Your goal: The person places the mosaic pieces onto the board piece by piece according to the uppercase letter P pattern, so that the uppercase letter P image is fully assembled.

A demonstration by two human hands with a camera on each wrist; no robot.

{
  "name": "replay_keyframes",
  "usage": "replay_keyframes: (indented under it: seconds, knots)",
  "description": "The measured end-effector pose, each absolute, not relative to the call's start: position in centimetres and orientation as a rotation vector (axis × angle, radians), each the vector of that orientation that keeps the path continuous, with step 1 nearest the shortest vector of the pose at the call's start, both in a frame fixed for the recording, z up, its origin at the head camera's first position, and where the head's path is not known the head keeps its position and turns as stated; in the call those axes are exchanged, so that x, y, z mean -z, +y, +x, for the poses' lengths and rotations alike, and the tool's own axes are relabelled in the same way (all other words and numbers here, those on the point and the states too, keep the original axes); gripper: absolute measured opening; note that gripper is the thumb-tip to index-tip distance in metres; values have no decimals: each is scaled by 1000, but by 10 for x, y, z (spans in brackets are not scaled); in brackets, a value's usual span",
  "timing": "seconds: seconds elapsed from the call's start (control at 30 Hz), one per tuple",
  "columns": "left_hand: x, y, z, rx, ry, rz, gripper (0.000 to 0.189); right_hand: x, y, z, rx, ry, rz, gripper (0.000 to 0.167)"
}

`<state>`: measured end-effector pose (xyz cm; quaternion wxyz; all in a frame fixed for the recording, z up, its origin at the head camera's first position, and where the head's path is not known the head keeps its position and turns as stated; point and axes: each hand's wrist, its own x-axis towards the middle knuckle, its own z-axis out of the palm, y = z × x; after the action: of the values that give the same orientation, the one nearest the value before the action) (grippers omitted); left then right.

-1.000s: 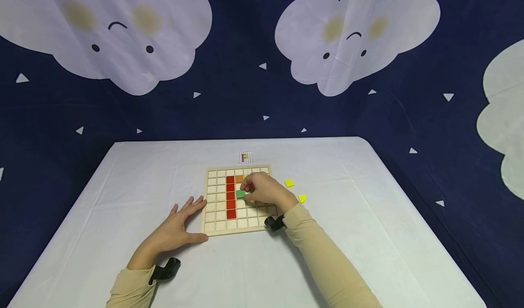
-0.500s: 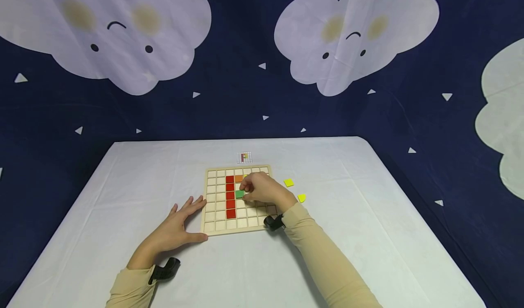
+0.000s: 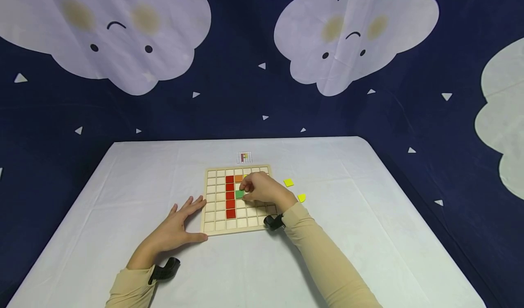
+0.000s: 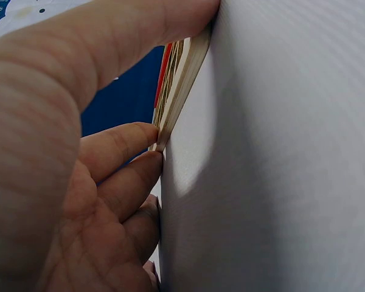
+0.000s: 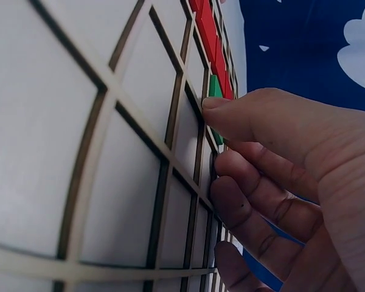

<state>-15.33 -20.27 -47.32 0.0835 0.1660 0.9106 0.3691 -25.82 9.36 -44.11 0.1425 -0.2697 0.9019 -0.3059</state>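
Note:
A wooden grid board (image 3: 221,224) lies on the table, with a column of red square tiles (image 3: 231,204) and an orange tile (image 3: 239,179) set in it. My right hand (image 3: 266,190) pinches a green tile (image 3: 239,194) between thumb and index finger, right beside the red column; in the right wrist view the thumb covers part of the green tile (image 5: 215,87). A yellow piece in the top rows is mostly hidden behind this hand. My left hand (image 3: 173,228) rests at the board's left side, fingers spread, thumb at the near left corner; its fingertips meet the board edge (image 4: 185,85).
A small printed pattern card (image 3: 244,157) lies just beyond the board. To the right are two yellow pieces: a square tile (image 3: 289,182) and one with a rounded corner (image 3: 301,198). A white cloth covers the table (image 3: 368,235); a dark blue cloud-print curtain (image 3: 237,71) hangs behind.

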Motion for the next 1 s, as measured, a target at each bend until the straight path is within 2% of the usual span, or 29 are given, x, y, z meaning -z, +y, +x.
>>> replay_keyframes:
  seconds: [0.47, 1.0]
  knots:
    - [473, -202, -153, -1100, 2723, 501, 103, 438, 102, -255, 919, 2602, -787, 20]
    - [472, -202, -151, -1109, 2712, 477, 103, 428, 159, -252, 941, 2678, -687, 24]
